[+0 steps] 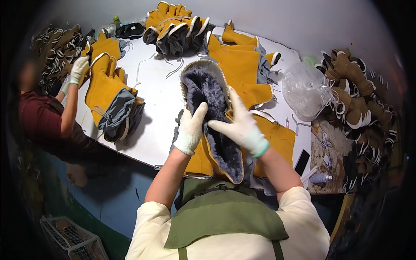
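Note:
A mustard-yellow boot upper with dark grey fur lining [223,149] is held upright in front of me, its fur side facing up and a pale stitched edge around its rounded far end. My left hand [190,130], in a white glove, grips the left edge with the thumb lying on the fur. On the opposite edge my right hand [240,125], gloved too, is closed around the side, its thumb reaching across the fur; its other fingers are partly hidden behind the piece. More yellow boot uppers [237,65] lie on the white table [158,95] beyond and beneath it.
A co-worker [47,112] in a dark red shirt and white gloves handles a yellow piece at the left. Yellow uppers [106,89] and a bundle [173,28] lie on the table. A clear plastic bag [305,91], a phone [302,162] and brown boot piles [357,104] are at right.

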`<state>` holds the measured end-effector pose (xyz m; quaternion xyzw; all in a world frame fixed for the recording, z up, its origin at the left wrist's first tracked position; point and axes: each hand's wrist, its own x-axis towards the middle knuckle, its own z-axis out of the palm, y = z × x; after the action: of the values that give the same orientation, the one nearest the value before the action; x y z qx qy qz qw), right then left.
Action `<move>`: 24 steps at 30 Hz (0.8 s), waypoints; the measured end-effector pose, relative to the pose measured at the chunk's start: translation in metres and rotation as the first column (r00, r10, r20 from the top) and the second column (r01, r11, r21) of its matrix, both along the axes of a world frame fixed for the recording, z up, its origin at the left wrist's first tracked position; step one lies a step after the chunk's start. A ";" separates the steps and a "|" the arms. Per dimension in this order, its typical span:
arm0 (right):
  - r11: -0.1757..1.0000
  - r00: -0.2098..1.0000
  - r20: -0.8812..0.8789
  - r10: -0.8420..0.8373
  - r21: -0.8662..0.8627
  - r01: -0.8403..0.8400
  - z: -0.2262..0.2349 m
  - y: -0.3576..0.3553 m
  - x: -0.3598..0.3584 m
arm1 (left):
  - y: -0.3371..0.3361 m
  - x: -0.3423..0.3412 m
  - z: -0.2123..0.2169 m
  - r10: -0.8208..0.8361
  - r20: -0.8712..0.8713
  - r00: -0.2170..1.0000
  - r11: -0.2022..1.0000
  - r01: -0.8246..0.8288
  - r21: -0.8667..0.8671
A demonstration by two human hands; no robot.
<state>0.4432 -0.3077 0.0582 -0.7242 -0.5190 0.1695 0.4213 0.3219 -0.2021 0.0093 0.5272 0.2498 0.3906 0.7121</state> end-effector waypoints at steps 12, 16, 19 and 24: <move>0.988 0.590 -0.803 0.083 0.145 0.059 -0.040 0.042 0.038 | 0.052 -0.031 -0.015 -0.026 -0.008 1.000 0.942 0.022 -0.334; 0.989 0.635 -0.766 0.097 0.144 0.023 -0.034 0.044 0.031 | 0.054 -0.037 0.017 0.733 -0.262 0.627 0.427 -0.125 0.895; 0.990 0.727 -0.678 0.109 0.139 -0.019 -0.037 0.046 0.025 | 0.059 -0.035 0.045 0.733 -0.178 0.657 0.070 0.188 0.980; 0.989 0.868 -0.481 0.127 0.134 -0.070 -0.034 0.045 0.016 | 0.062 -0.005 0.068 0.645 -0.334 0.687 -0.017 0.450 0.893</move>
<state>0.4589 -0.2631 0.0243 -0.6058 -0.4409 0.3385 0.5692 0.3171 -0.1404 0.0776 0.9428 0.1888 0.2611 -0.0859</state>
